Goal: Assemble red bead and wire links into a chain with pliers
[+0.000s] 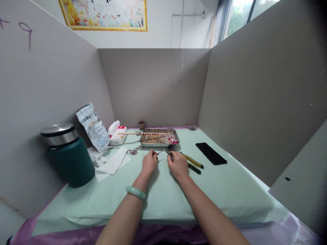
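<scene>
My left hand (150, 162) is closed in a pinch, with a small red bead (157, 154) on a thin wire at its fingertips. My right hand (178, 164) is wrapped around a pair of pliers (167, 151), whose dark jaws point toward the left hand. Thin wire shows faintly in the gap between the two hands. Beside the right hand, another tool with yellow and dark green handles (193, 161) rests on the cloth, its head partly hidden. A silver ornament with red beads (134, 151) lies left of the left hand.
Beyond my hands sits a metal tray (160, 146) of beads and gold bits, a beaded wooden stick (127, 133) across it. At left are a green flask (70, 160), a foil pouch (94, 127), tissues (119, 136) and paper (113, 161). A black phone (211, 153) lies right. Grey partitions (153, 88) enclose the table.
</scene>
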A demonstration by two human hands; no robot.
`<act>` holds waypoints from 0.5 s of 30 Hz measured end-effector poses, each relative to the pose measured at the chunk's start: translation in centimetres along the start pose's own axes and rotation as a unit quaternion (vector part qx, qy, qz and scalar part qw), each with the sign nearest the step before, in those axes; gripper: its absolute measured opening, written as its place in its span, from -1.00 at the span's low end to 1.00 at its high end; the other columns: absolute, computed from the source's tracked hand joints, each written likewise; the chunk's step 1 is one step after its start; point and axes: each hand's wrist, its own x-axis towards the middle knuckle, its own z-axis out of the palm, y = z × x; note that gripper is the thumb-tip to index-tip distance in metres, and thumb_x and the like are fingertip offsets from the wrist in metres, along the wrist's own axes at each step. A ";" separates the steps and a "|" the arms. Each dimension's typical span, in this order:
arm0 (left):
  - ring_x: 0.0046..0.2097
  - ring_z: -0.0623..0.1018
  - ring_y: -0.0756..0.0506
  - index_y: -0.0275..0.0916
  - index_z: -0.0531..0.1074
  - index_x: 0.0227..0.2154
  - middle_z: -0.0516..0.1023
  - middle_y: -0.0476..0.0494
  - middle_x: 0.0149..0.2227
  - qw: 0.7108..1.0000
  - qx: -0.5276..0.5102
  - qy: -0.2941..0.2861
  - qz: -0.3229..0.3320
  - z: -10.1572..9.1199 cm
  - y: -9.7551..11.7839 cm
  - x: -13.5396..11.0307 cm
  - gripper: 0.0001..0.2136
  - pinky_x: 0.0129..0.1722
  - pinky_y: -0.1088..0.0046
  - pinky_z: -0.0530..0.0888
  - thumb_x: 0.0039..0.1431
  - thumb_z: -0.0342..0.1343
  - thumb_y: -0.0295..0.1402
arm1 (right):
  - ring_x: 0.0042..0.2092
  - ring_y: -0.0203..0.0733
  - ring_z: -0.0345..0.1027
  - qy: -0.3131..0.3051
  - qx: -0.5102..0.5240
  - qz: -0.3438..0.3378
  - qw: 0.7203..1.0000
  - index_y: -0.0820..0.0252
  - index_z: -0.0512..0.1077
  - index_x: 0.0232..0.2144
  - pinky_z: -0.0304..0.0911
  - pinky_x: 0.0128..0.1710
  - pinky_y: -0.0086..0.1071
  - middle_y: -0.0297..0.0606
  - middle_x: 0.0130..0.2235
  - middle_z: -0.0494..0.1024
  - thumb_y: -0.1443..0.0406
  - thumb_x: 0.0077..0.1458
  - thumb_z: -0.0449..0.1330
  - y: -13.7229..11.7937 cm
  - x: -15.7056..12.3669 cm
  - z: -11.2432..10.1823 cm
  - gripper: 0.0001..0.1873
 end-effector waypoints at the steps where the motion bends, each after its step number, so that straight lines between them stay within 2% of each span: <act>1: -0.32 0.53 -0.08 -0.29 0.43 -0.30 0.56 -0.19 -0.38 1.000 -0.018 0.002 -0.006 0.0 -0.1 0.2 -0.80 -0.29 0.42 0.39 0.20 -0.11 -0.45 | -0.19 -0.14 0.36 -0.005 0.004 -0.009 1.000 0.22 0.49 -0.25 0.10 -0.17 -0.39 -0.21 -0.26 0.55 0.29 0.11 0.12 -0.1 -0.1 0.0 -0.80; 5: -0.41 0.53 -0.02 -0.32 0.41 -0.16 0.58 -0.18 -0.34 0.998 -0.066 0.003 0.001 0.0 -0.3 0.3 -0.73 -0.40 0.48 0.41 0.20 -0.17 -0.49 | -0.19 -0.15 0.35 -0.025 0.012 -0.042 0.999 0.20 0.49 -0.27 0.11 -0.18 -0.39 -0.22 -0.28 0.54 0.29 0.12 0.11 -0.2 -0.2 0.0 -0.81; 10: -0.19 0.54 -0.13 -0.23 0.50 -0.36 0.59 -0.16 -0.30 0.996 -0.061 0.004 0.059 0.1 -0.2 -0.2 -0.85 -0.11 0.34 0.41 0.05 0.05 -0.50 | -0.18 -0.14 0.35 -0.007 0.002 0.000 1.000 0.24 0.48 -0.25 0.10 -0.16 -0.38 -0.18 -0.26 0.54 0.29 0.14 0.07 -0.2 0.0 -0.3 -0.78; 12: -0.12 0.52 -0.16 -0.24 0.50 -0.26 0.57 -0.22 -0.18 0.995 -0.062 0.015 0.077 -0.1 -0.1 -0.3 -0.81 -0.03 0.28 0.38 0.08 0.05 -0.45 | -0.18 -0.13 0.34 -0.013 -0.007 0.011 1.000 0.23 0.47 -0.24 0.09 -0.16 -0.37 -0.18 -0.26 0.54 0.28 0.15 0.07 -0.2 0.0 -0.4 -0.78; 15: 0.04 0.45 -0.11 -0.28 0.36 0.03 0.43 -0.27 0.07 0.990 -0.079 0.016 0.116 -0.3 0.4 -0.5 -0.65 0.08 0.32 0.32 0.22 -0.09 -0.36 | -0.17 -0.12 0.34 -0.046 -0.038 0.007 0.998 0.21 0.47 -0.26 0.07 -0.17 -0.36 -0.18 -0.26 0.53 0.27 0.15 0.08 -0.5 -0.1 -0.5 -0.79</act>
